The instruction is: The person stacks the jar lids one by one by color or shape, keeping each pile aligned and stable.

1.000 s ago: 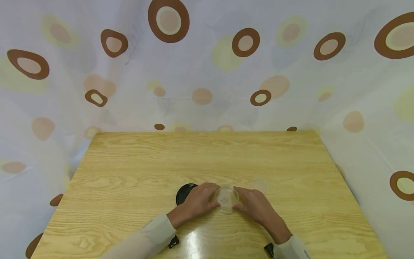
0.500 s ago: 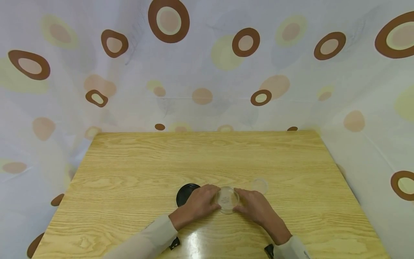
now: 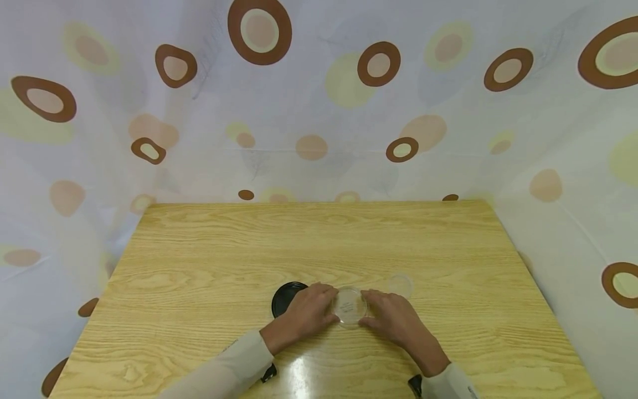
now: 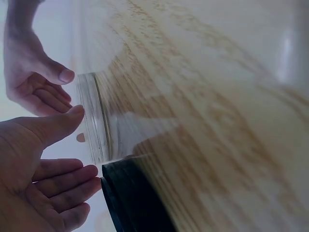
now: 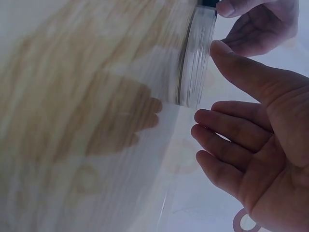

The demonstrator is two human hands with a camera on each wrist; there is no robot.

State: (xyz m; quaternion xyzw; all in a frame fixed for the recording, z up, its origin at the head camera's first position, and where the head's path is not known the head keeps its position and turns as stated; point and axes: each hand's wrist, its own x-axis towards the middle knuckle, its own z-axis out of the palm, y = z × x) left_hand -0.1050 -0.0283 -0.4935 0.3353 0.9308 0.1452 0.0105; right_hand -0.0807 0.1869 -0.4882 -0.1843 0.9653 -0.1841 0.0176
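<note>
A clear round dish (image 3: 350,306) with faint print at its centre stands between my two hands. In the left wrist view the dish (image 4: 94,118) shows a ridged, layered side wall. My left hand (image 3: 313,308) grips its left edge, index finger at the far side and thumb at the near side. My right hand (image 3: 394,316) holds the opposite edge in the same way. The other fingers of both hands are loosely bent. A black round dish or lid (image 3: 285,298) lies just left of the clear one, partly covered by my left hand.
Behind my right hand a thin clear disc (image 3: 401,284) lies on the wood-grain table (image 3: 319,244). Patterned cloth (image 3: 311,100) rises at the table's back and both sides. Small black pieces (image 3: 269,373) show at the cuffs.
The clear dish has shifted very slightly, and its print looks sharper than a second ago. Both hands have stayed almost in place around it.
</note>
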